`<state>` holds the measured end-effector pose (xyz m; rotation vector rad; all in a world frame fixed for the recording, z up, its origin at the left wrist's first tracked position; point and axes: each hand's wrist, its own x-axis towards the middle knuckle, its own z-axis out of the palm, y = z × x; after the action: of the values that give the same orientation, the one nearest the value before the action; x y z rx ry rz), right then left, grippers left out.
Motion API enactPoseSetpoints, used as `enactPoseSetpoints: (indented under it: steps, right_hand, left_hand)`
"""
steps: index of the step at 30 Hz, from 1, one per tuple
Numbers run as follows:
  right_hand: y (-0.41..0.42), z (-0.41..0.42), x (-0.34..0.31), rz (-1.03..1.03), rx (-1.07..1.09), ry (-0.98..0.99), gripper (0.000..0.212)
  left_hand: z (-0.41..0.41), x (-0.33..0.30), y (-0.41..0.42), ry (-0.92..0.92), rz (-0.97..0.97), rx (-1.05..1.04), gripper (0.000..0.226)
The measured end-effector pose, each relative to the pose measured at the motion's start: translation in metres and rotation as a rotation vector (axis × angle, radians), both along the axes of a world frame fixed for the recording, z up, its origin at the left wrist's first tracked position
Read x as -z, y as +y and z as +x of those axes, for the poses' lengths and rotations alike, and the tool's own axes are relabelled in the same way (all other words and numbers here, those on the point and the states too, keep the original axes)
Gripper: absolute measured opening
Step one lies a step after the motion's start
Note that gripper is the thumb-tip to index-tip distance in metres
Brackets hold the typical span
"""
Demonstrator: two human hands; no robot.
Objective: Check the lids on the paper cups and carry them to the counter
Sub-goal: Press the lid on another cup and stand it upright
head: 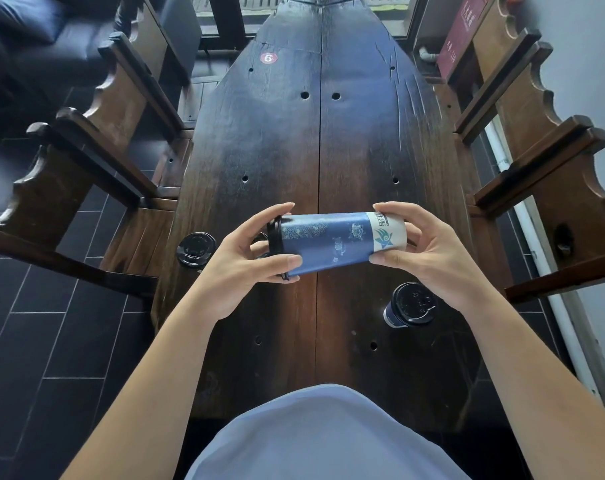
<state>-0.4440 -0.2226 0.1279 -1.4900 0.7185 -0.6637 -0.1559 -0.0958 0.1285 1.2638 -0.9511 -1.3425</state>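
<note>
While the tall blue patterned paper cup lies sideways in the air above the long dark wooden plank table, both hands clamp it at opposite ends, most likely so that its black plastic lid can be tested for a tight seal before carrying. On the lid end, the left hand curls thumb and fingers round the rim; the right hand pinches the pale base, thumb below and fingers above. Two more lidded cups stand upright on the table, the left black-lidded cup near the table's edge and the right black-lidded cup just under the right wrist, seemingly awaiting their turn. On the held cup a teal star-like logo shows beside characters too blurred to read; a red round sticker further up the table reads 6.
</note>
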Motion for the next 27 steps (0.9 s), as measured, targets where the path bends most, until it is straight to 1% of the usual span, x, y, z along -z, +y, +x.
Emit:
enactPoseSetpoints:
  steps: [3,6,8,12,15,21,24,27]
  right_hand:
    - [-0.0005,0.0005,-0.0001,0.004,0.013,-0.004,0.063]
    - [-0.0008,0.0009,0.0020,0.021,0.026,0.001,0.063]
    - [-0.0014,0.0008,0.0028,0.019,0.025,0.007,0.066]
    - [-0.0028,0.0007,0.0007,0.002,0.014,-0.016,0.072]
    - [-0.0044,0.0001,-0.0005,-0.006,0.013,-0.019,0.067]
    - [-0.0039,-0.0048,0.0006,0.006,0.012,0.001,0.061]
    - [-0.0037,-0.0060,0.0013,0.017,-0.003,0.005,0.065]
    - [-0.0041,-0.0054,0.0007,0.029,-0.012,-0.018,0.071]
  left_hand:
    - [0.0005,-0.0013,0.0019,-0.005,-0.064,-0.021,0.080]
    - [0.0012,-0.0004,0.0027,-0.045,-0.117,-0.049,0.074]
    - [0.0004,-0.0002,0.0020,-0.043,-0.107,-0.070,0.071]
    - [0.0000,-0.0009,0.0003,0.025,-0.063,-0.110,0.068]
    - [0.0012,0.0023,-0.0001,0.014,-0.047,-0.095,0.069]
    - [0.0044,0.0036,0.0007,-0.030,-0.112,-0.043,0.078]
    - [0.0045,0.0040,-0.0008,-0.041,-0.100,-0.046,0.076]
    - [0.0028,0.0034,-0.0009,-0.007,-0.075,-0.059,0.073]
